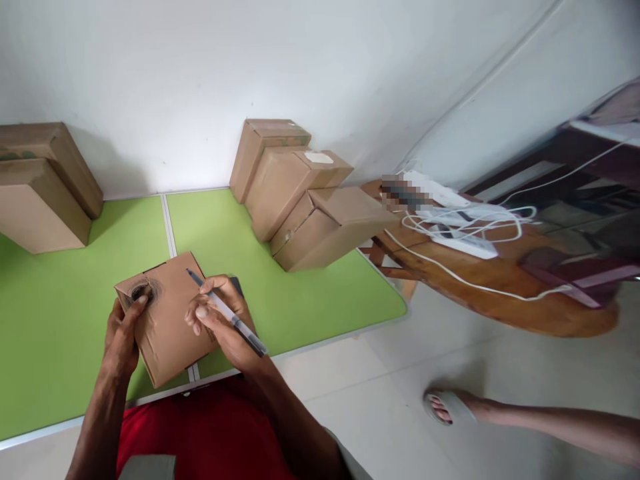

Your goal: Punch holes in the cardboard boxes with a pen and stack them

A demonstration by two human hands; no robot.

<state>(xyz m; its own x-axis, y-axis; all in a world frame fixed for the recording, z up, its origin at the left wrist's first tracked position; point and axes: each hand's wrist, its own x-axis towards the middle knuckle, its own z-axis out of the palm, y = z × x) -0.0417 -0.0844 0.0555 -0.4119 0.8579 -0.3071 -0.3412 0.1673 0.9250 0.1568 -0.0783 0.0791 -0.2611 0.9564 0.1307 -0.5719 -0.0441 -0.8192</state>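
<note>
Cardboard box (167, 317) is held at the table's near edge (50, 427), gripped at its left corner by the left hand (121, 337); a pen (227, 313) is pinched by the right hand (220, 320) over it. Open green tabletop (235, 240) lies beyond, bordered by stacked boxes (300, 193) at the wall

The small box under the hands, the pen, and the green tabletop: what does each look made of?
The small box looks like plain brown cardboard: matte, with folded flap edges and a dark scribbled spot under the left hand. The pen in the right hand seems plastic, with a clear, slightly glossy barrel and dark ends. The green tabletop looks like smooth matte laminate with pale metal-like edging, though that is uncertain.
</note>
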